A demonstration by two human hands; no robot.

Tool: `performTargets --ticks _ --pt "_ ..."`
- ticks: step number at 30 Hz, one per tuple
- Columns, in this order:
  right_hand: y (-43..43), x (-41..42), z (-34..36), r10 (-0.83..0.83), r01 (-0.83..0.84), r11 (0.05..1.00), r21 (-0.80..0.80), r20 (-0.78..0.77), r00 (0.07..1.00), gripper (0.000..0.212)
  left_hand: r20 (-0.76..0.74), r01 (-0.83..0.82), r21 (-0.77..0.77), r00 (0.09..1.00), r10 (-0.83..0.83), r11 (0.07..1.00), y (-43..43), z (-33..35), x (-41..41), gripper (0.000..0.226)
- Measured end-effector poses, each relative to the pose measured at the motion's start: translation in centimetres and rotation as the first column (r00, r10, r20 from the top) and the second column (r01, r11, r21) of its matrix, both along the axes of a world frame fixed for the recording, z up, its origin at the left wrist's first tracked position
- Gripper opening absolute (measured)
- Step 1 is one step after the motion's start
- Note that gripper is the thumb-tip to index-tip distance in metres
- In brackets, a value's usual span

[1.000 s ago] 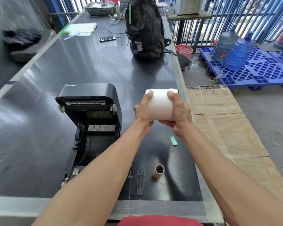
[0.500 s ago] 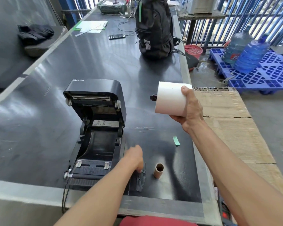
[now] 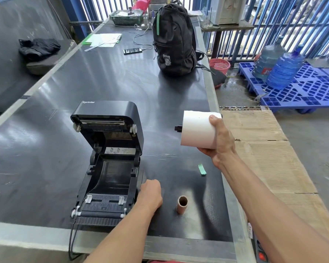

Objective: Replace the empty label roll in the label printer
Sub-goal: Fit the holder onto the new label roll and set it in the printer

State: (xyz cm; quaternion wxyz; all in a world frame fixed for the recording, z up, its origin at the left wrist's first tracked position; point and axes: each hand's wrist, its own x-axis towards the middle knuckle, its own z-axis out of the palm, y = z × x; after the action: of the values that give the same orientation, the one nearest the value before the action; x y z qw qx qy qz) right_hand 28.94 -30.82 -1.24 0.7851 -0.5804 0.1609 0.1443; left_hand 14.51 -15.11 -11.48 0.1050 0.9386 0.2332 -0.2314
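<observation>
Right hand (image 3: 219,147) holds label roll (image 3: 197,130); left hand (image 3: 150,194) sits between printer (image 3: 110,168) and core (image 3: 182,204).

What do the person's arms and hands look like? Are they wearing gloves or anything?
No gloves. The left hand and right hand are bare, and so are both forearms; no sleeve reaches into view. I see no watch, bracelet or ring, though the left hand's fingers are mostly hidden.

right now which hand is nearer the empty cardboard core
Left. The left hand sits low just left of the cardboard core, beside the printer; the right hand is raised farther back, gripping the label roll.
</observation>
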Motion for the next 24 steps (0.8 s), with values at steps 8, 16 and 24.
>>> performTargets --ticks 8,16,24 --pt "-0.1 0.1 -0.1 -0.003 0.003 1.000 -0.019 -0.004 1.000 0.064 0.452 -0.221 -0.391 0.800 0.396 0.893 1.2 6.6 6.4 0.016" --pt "0.4 0.3 0.0 -0.056 0.056 0.998 -0.020 -0.004 0.998 0.076 0.542 -0.032 -0.747 0.548 0.637 0.664 0.9 10.7 9.6 0.010" --pt "0.4 0.5 0.4 -0.048 0.049 0.998 -0.039 0.020 0.999 0.078 0.578 0.039 -0.716 0.594 0.560 0.697 0.5 10.7 9.7 0.009"
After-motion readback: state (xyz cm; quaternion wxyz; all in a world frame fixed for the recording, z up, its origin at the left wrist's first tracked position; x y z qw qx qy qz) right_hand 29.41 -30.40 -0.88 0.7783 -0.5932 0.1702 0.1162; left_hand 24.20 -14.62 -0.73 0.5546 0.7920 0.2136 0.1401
